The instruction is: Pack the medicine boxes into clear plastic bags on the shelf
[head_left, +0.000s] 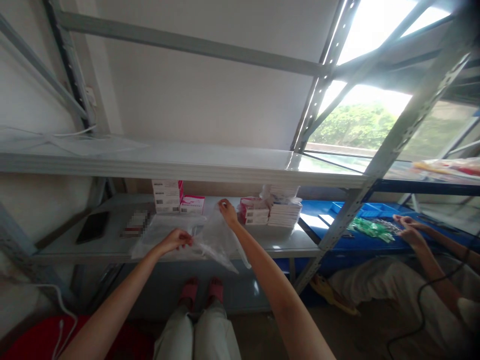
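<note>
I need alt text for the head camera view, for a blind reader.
A person's left hand and right hand hold a clear plastic bag at a grey shelf. White-and-pink boxes stand farther back, and a dark, phone-like object lies at the left; on the right, another person's hands are over a blue table.

"At the centre, what is unclear?"
"The left hand (176, 240) hides a part of the plastic bag (216, 234). Print on the pink-and-white box (192, 204) is too small."
"And at the right?"
"The frame edge cuts off the co-worker (390, 282)."
</note>
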`<move>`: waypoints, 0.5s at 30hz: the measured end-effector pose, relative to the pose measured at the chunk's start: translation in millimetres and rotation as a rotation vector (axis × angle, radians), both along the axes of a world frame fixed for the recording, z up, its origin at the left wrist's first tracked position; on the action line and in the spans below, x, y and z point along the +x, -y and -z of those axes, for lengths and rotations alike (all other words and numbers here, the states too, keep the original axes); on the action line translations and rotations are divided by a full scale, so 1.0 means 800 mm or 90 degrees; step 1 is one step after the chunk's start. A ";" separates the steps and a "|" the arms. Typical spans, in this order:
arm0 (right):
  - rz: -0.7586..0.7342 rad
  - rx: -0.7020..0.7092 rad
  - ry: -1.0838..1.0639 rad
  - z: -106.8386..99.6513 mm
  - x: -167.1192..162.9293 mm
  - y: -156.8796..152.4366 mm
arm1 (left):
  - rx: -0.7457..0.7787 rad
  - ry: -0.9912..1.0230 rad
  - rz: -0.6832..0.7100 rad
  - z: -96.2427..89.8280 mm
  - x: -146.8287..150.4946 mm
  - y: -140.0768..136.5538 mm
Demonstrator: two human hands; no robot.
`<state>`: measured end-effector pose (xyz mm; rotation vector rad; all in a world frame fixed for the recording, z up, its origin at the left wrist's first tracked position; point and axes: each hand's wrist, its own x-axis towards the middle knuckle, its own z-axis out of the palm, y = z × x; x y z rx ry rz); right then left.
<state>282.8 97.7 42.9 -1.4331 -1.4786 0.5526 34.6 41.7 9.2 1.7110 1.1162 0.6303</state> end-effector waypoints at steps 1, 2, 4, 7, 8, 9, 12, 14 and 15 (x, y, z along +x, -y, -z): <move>-0.008 0.011 -0.008 0.001 0.001 -0.001 | 0.000 0.019 -0.009 0.000 0.000 0.002; -0.017 0.022 -0.018 0.002 0.002 -0.001 | -0.008 0.041 -0.023 0.000 0.000 0.003; -0.035 0.043 -0.042 0.003 0.004 -0.003 | -0.041 0.088 -0.056 0.001 0.002 0.004; -0.065 0.065 -0.079 0.003 0.005 -0.004 | -0.050 0.110 -0.074 0.003 0.008 0.004; -0.076 0.070 -0.089 0.003 0.005 -0.004 | -0.037 0.104 -0.074 0.003 0.010 0.004; -0.084 0.076 -0.098 0.003 0.005 -0.004 | -0.025 0.098 -0.076 0.004 0.012 0.003; -0.099 0.088 -0.118 0.003 0.008 -0.002 | 0.004 0.097 -0.111 0.009 0.017 0.000; -0.099 0.094 -0.127 0.003 0.011 0.000 | 0.037 0.129 -0.160 0.012 0.016 -0.002; -0.097 0.097 -0.130 0.002 0.012 0.000 | 0.067 0.159 -0.201 0.013 0.015 -0.003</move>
